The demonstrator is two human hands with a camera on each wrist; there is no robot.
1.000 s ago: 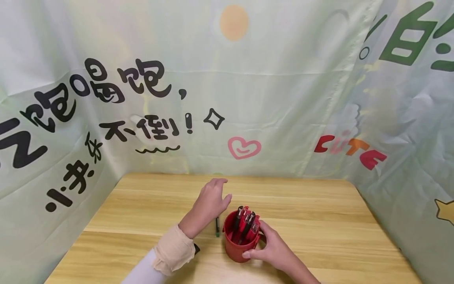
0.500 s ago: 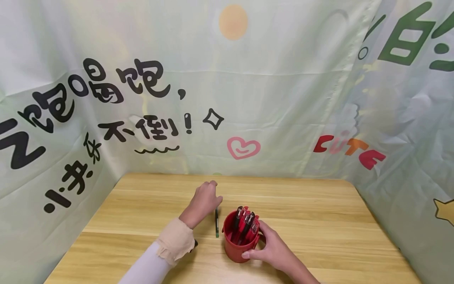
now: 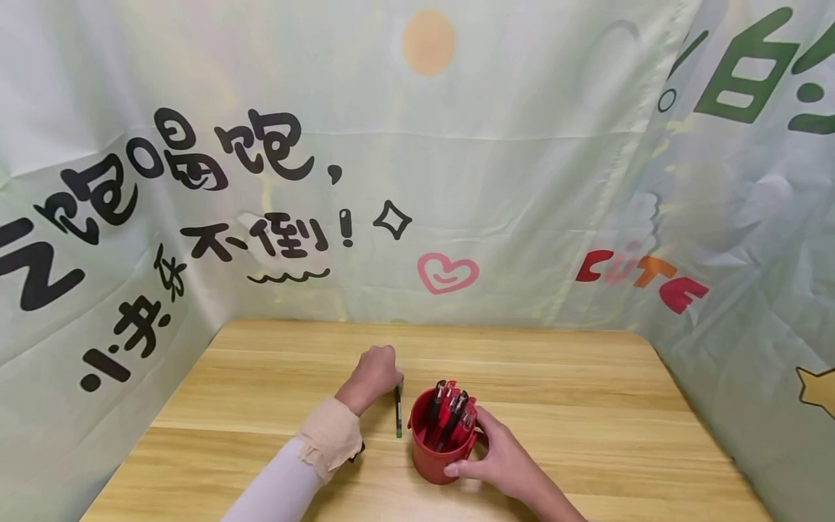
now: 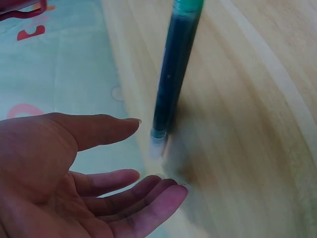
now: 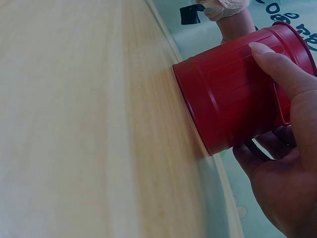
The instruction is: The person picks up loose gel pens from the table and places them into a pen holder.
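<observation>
A dark pen with a green end (image 3: 399, 417) lies on the table, left of the red bucket (image 3: 430, 464). At the pen's far end is my left hand (image 3: 372, 377). The left wrist view shows this left hand (image 4: 74, 173) with thumb and fingers apart, nothing between them, close to the pale tip of the pen (image 4: 172, 74). My right hand (image 3: 501, 453) grips the red bucket from the right, thumb in front; in the right wrist view its fingers curl behind the bucket (image 5: 230, 94). Several black and red pens (image 3: 451, 417) stand inside.
The wooden table (image 3: 554, 377) meets printed cloth walls (image 3: 522, 181) at its back and sides. A beige wrap (image 3: 330, 437) covers the left wrist, and a small black piece (image 5: 189, 15) sticks out from it.
My left hand has come down and back a little toward me, its fingers now at the pen's far end. The right hand and bucket have stayed in place.
</observation>
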